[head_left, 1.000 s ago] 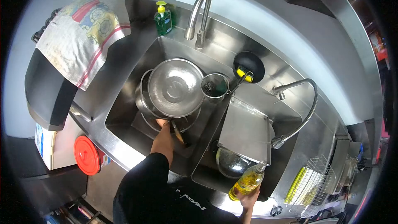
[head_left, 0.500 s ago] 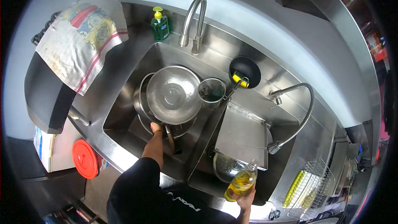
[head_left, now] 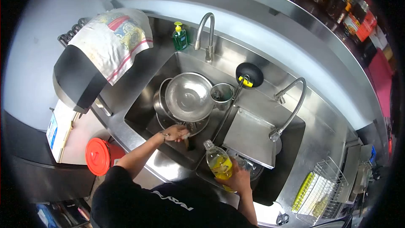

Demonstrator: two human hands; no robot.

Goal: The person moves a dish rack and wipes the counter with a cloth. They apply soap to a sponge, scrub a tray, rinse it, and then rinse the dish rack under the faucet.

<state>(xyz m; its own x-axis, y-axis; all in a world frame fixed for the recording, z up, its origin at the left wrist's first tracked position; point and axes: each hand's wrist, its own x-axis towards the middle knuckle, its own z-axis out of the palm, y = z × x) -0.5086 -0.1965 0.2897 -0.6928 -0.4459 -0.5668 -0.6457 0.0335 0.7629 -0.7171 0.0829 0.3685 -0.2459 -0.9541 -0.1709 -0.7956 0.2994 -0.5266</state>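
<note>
Above the lower part of the left sink basin is my left hand (head_left: 176, 133), its fingers partly curled; whether it holds anything is too small to tell. My right hand (head_left: 237, 177) grips a clear bottle of yellow liquid (head_left: 219, 164), tilted with its neck up and to the left, over the right basin. Just beyond my left hand lies a round metal pan (head_left: 189, 97) on other cookware, beside a metal strainer cup (head_left: 222, 93). A metal tray (head_left: 251, 137) leans in the right basin.
A green soap bottle (head_left: 179, 38) and a curved faucet (head_left: 206, 29) stand behind the left basin. A black pan (head_left: 249, 74) holds a yellow sponge. The hose faucet (head_left: 300, 101) arches at right, near a wire rack (head_left: 322, 190). A red-lidded bin (head_left: 98, 157) is at lower left.
My left hand has come away from the pan's edge and moved right. The bottle in my right hand has moved left and up, its neck now pointing left. The view has shifted.
</note>
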